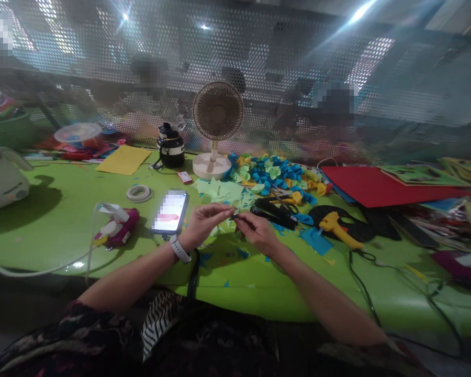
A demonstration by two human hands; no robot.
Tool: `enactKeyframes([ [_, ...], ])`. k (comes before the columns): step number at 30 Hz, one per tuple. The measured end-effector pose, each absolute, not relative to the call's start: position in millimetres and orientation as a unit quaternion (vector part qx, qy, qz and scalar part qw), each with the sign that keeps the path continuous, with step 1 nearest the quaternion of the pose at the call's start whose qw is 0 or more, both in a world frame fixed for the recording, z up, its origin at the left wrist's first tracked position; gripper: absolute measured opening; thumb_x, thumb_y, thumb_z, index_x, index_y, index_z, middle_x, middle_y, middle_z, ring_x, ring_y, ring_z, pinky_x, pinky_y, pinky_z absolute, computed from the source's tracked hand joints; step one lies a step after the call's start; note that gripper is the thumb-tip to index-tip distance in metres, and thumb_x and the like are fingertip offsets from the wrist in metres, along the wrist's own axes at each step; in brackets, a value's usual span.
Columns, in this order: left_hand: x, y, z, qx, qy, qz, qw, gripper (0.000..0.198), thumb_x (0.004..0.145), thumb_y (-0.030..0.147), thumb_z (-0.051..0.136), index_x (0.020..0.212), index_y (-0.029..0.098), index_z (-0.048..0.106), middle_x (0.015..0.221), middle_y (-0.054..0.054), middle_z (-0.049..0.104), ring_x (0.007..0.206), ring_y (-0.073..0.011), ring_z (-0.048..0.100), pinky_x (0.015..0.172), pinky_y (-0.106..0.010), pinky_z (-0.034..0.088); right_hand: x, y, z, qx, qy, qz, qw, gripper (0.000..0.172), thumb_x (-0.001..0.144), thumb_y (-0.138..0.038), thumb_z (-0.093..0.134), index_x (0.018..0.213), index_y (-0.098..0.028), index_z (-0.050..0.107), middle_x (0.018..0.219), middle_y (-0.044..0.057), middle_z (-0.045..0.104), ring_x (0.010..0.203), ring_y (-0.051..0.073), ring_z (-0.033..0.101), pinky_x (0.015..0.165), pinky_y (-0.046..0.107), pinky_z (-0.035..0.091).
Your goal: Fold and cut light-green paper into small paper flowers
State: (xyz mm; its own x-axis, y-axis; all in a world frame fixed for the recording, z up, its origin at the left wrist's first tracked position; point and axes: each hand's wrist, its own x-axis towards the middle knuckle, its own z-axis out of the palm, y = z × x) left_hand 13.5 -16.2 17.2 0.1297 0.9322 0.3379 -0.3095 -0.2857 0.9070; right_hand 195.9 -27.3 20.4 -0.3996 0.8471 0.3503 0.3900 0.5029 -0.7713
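Note:
My left hand (pixel 204 224), with a pale watch on its wrist, is closed in a pinch over the middle of the green table. Its fingertips meet those of my right hand (pixel 258 232), which is also pinched shut. A tiny dark piece shows between the fingertips, too small to name. Behind the hands lie pale green paper scraps (pixel 219 190) and a heap of blue, green and yellow folded paper flowers (pixel 272 172). Just right of my right hand is a black stapler (pixel 273 213). A lit phone (pixel 170 212) lies left of my left hand.
A small fan (pixel 218 111) and a black-and-white water bottle (pixel 170 148) stand at the back. A tape roll (pixel 138 193) and a purple power strip (pixel 120 230) are on the left. On the right lie a yellow glue gun (pixel 339 230), red sheets (pixel 377 186) and loose cables.

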Motion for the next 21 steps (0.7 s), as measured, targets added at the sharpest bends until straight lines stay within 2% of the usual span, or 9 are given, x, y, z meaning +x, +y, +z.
enactKeyframes([
  [2,13.3,-16.6,17.8,0.537,0.285,0.598,0.522,0.014,0.067,0.033,0.082,0.074,0.022,0.077,0.087,-0.004,0.077,0.086,-0.0194,0.070,0.086,-0.038,0.056,195.2,-27.6,18.0,-0.400,-0.775,0.283,0.399,0.033,0.090,-0.049,0.055,0.101,-0.019,0.062,0.070,0.001,0.061,0.054,0.012,0.056,0.052,0.024,0.045],
  [8,13.8,-17.0,18.1,0.529,0.309,0.584,0.532,0.022,0.067,0.035,0.082,0.084,0.021,0.078,0.091,-0.006,0.078,0.089,-0.0208,0.070,0.089,-0.038,0.055,195.8,-26.0,15.7,-0.408,-0.764,0.275,0.418,0.030,0.092,-0.047,0.053,0.100,-0.019,0.063,0.073,0.002,0.063,0.057,0.013,0.059,0.054,0.025,0.049],
  [13,12.7,-14.1,15.3,0.499,0.315,0.599,0.541,0.021,0.066,0.034,0.083,0.082,0.021,0.078,0.091,-0.006,0.078,0.089,-0.0211,0.071,0.089,-0.037,0.055,196.0,-25.3,19.1,-0.412,-0.757,0.329,0.387,0.036,0.092,-0.051,0.051,0.102,-0.019,0.063,0.066,0.000,0.063,0.046,0.012,0.059,0.048,0.025,0.049],
  [21,8.0,-5.1,14.2,0.450,0.308,0.628,0.555,0.021,0.067,0.032,0.083,0.082,0.018,0.078,0.089,-0.007,0.078,0.088,-0.0195,0.072,0.091,-0.034,0.052,198.6,-23.5,21.7,-0.422,-0.756,0.327,0.379,0.038,0.090,-0.054,0.052,0.096,-0.020,0.067,0.059,-0.001,0.060,0.039,0.012,0.054,0.042,0.024,0.045],
])
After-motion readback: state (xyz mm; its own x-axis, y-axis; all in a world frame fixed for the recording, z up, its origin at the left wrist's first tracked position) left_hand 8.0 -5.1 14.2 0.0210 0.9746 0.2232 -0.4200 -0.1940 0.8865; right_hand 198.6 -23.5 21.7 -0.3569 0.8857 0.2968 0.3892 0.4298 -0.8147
